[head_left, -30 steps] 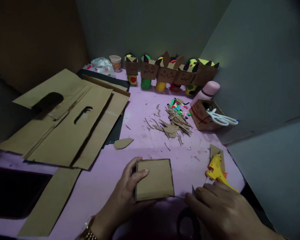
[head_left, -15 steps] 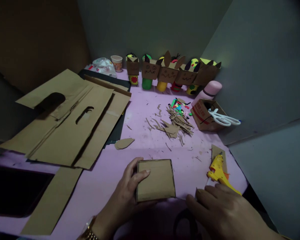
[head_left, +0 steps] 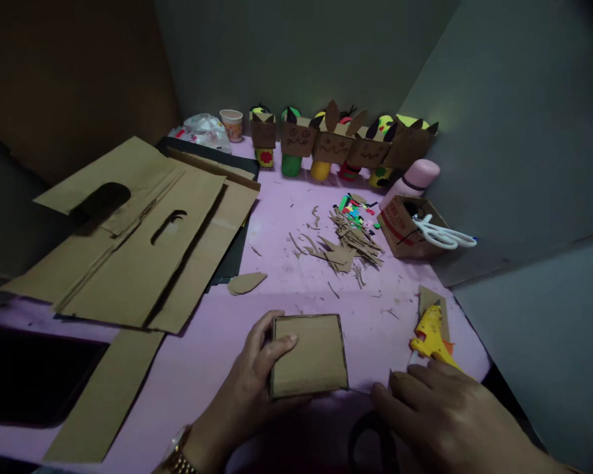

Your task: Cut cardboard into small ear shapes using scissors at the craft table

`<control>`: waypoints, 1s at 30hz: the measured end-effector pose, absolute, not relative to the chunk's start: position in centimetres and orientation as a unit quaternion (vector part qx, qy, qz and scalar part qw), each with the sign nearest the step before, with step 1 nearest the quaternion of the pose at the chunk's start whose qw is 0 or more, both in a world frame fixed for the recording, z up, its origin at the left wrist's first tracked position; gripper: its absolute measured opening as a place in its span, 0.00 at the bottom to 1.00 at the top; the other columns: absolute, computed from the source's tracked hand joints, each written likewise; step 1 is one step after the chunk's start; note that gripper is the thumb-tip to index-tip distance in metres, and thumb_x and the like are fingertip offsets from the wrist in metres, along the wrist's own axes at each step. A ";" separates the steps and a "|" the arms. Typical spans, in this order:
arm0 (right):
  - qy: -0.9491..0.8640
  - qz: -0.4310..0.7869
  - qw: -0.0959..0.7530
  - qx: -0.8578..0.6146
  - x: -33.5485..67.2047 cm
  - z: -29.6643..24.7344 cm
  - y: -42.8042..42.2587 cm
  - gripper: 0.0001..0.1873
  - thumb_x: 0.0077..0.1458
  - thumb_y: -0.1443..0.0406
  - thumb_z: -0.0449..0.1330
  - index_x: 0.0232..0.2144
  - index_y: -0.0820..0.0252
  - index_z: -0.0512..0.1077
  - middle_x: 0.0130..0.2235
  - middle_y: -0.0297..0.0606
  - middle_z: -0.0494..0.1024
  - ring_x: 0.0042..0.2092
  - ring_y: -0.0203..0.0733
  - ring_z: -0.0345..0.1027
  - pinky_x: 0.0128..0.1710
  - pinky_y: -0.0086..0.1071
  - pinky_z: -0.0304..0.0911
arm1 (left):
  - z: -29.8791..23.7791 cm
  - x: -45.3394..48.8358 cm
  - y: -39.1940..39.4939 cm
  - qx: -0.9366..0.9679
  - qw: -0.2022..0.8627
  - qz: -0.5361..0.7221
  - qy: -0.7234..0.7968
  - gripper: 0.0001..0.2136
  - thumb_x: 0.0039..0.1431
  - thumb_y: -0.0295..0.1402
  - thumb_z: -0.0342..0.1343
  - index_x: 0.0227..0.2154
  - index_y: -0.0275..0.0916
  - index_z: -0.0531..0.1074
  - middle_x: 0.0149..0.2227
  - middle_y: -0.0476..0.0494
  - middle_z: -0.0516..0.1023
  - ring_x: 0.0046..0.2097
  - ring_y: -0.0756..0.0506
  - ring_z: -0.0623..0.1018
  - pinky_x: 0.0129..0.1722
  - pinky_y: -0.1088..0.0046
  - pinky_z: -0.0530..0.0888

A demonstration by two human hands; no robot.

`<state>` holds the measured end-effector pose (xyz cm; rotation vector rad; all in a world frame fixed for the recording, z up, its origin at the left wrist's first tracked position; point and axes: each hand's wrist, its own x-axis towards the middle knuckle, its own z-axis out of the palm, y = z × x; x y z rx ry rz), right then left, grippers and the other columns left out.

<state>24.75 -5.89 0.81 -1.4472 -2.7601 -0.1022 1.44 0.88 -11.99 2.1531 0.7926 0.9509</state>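
Observation:
My left hand (head_left: 264, 362) grips a small square cardboard box (head_left: 309, 355) from its left side, thumb flat on the top face and fingers round the edge. The box has dark edges. My right hand (head_left: 437, 408) is closed to the right of the box, fingers curled. Between its index finger and the box's lower right corner runs a thin strand. What the right fingers hold is hidden. Just beyond this hand lies a yellow glue gun (head_left: 429, 332) on a cardboard piece. A dark ring-shaped thing (head_left: 358, 438) shows dimly below, beside the right hand.
Cardboard sheets (head_left: 128, 276) cover the left, near a dark flat device (head_left: 34, 375). Cardboard scraps (head_left: 348, 247) lie mid-table, with a leaf-shaped cutout (head_left: 247, 283) nearby. Behind stand several box-headed figures (head_left: 299, 138), a paper cup (head_left: 232, 125), a pink bottle (head_left: 418, 176) and a box with white-handled scissors (head_left: 439, 234).
My right hand has shifted very slightly to the right, and the dark ring below with it. The left hand and the box are almost unchanged.

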 end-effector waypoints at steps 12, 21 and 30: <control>-0.890 -0.030 0.005 -0.455 25.5 1.5 -6.2 0.22 0.66 0.69 0.37 0.36 0.58 0.71 0.25 0.35 0.74 0.25 0.40 0.65 0.26 0.35 0.53 | -11.8 1.5 0.9 0.818 0.327 0.365 0.302 0.30 0.51 0.36 0.63 0.54 0.46 0.54 0.60 0.31 0.48 0.60 0.35 0.59 0.51 0.49 0.70; -0.885 -0.041 0.037 -0.462 24.6 0.8 -5.6 0.27 0.67 0.69 0.34 0.30 0.58 0.72 0.21 0.35 0.72 0.21 0.38 0.62 0.24 0.35 0.50 | -11.7 1.6 0.9 0.819 0.320 0.372 0.299 0.29 0.52 0.35 0.62 0.54 0.43 0.54 0.60 0.28 0.48 0.61 0.34 0.58 0.50 0.48 0.71; -0.883 -0.025 0.011 -0.469 25.0 1.0 -5.8 0.20 0.63 0.70 0.41 0.29 0.57 0.71 0.22 0.34 0.73 0.21 0.40 0.64 0.23 0.35 0.51 | -11.8 1.6 0.9 0.822 0.316 0.372 0.295 0.30 0.52 0.34 0.62 0.54 0.44 0.54 0.60 0.30 0.48 0.61 0.35 0.58 0.51 0.50 0.71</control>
